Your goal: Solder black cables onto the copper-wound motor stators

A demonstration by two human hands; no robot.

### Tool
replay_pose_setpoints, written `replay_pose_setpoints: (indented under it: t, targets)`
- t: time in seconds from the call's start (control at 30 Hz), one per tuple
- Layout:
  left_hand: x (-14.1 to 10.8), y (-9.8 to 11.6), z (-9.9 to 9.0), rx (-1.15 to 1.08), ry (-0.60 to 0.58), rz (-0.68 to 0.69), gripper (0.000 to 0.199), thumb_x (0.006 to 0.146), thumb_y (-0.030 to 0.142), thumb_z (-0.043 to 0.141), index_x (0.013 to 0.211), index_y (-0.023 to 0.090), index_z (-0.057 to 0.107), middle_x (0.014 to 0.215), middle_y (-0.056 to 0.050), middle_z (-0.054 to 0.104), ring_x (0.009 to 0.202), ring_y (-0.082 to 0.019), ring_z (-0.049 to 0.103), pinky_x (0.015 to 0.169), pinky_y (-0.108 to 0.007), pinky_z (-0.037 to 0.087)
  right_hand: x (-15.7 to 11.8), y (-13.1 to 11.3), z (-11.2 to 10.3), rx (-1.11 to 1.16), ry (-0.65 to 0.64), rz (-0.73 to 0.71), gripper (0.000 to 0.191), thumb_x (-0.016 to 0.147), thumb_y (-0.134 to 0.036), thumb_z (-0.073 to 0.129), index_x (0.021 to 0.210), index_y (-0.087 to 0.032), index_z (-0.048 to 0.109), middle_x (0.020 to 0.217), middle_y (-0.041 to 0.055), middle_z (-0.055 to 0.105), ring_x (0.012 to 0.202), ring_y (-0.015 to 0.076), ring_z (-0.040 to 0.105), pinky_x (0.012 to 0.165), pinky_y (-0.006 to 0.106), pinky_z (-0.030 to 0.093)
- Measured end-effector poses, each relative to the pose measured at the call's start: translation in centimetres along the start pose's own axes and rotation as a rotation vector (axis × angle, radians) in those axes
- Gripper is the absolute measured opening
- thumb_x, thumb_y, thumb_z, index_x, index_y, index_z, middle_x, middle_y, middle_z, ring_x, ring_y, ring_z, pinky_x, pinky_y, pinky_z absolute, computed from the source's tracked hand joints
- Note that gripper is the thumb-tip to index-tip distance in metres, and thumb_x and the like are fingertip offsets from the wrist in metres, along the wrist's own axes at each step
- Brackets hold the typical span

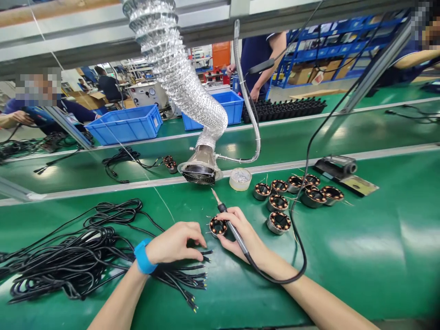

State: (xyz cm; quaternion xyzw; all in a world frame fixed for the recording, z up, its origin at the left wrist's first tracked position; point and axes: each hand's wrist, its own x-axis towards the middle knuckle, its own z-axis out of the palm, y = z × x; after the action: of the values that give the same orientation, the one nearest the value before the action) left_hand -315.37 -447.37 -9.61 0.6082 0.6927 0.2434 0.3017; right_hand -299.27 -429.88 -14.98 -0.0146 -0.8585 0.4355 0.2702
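Right hand grips a wound motor stator between thumb and fingers, in front of the fume extractor; a soldering iron lies across that hand. Left hand is near black cable ends, thumb and forefinger apart. Further stators stand rightward on the green bench.

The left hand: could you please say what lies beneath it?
Black cables pass beneath the left hand, their ends showing to its right; the parts directly underneath are covered.
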Motion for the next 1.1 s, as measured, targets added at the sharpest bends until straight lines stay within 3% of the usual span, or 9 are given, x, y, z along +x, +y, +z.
replay_pose_setpoints:
  t: [0.17,0.3,0.43,0.63,0.8,1.0,1.1]
  targets:
    - [0.7,-0.1,0.8,0.065,-0.025,0.005,0.017,0.087,0.036,0.066,0.082,0.021,0.072,0.084,-0.001,0.065,0.075,-0.014,0.058,0.070,-0.023,0.040,0.1,-0.2,-0.2,-0.013,0.011,0.022,0.043,0.080,-0.011,0.062,0.119,-0.026,0.051,0.108,0.0039,0.047,0.095,0.0166,0.058,0.085,0.031,0.051]
    - [0.2,0.1,-0.5,-0.191,0.126,-0.094,0.020,0.087,0.037,0.063,0.087,0.018,0.070,0.074,0.001,0.061,0.065,-0.012,0.050,0.062,-0.022,0.038,0.6,0.0,0.1,-0.012,0.005,0.002,0.044,0.080,-0.010,0.062,0.119,-0.026,0.051,0.108,0.0033,0.047,0.094,0.0156,0.058,0.086,0.030,0.051]
    - [-0.2,-0.3,-1.2,-0.412,0.301,-0.126,0.026,0.085,0.036,0.066,0.102,0.017,0.072,0.083,-0.001,0.058,0.071,-0.012,0.051,0.064,-0.022,0.041,1.3,-0.5,0.6,-0.006,-0.022,-0.029,0.047,0.078,-0.007,0.062,0.120,-0.026,0.052,0.108,0.0034,0.047,0.093,0.0152,0.058,0.087,0.031,0.051]
    - [0.1,-0.3,-0.7,-0.478,0.374,-0.072,0.024,0.087,0.036,0.064,0.092,0.016,0.074,0.083,-0.002,0.054,0.073,-0.013,0.053,0.065,-0.022,0.043,2.2,-3.6,1.1,0.068,0.093,-0.058,0.038,0.084,-0.009,0.058,0.119,-0.026,0.053,0.109,0.0050,0.048,0.094,0.0156,0.057,0.086,0.032,0.052]
    - [0.1,0.0,-0.5,-0.458,0.365,-0.013,0.025,0.091,0.035,0.058,0.089,0.015,0.072,0.081,-0.003,0.058,0.073,-0.013,0.053,0.066,-0.023,0.043,3.7,-4.6,2.5,0.177,0.198,-0.090,0.031,0.089,-0.010,0.055,0.115,-0.028,0.054,0.102,0.0033,0.049,0.086,0.0138,0.059,0.081,0.031,0.054]
    - [0.4,-0.5,0.2,-0.246,0.583,0.003,0.016,0.086,0.032,0.066,0.088,0.017,0.072,0.075,-0.001,0.064,0.062,-0.011,0.049,0.058,-0.022,0.037,4.0,-4.1,3.7,0.232,0.303,-0.004,0.028,0.087,-0.012,0.059,0.110,-0.028,0.056,0.101,0.0016,0.046,0.075,0.0109,0.061,0.070,0.028,0.054]
    - [0.6,-0.6,0.3,-0.282,0.575,0.008,0.019,0.091,0.030,0.059,0.084,0.016,0.072,0.072,-0.002,0.066,0.065,-0.012,0.056,0.063,-0.022,0.041,3.6,-4.0,3.9,0.234,0.286,0.002,0.030,0.087,-0.011,0.059,0.112,-0.029,0.056,0.099,0.0015,0.048,0.079,0.0126,0.061,0.072,0.028,0.054]
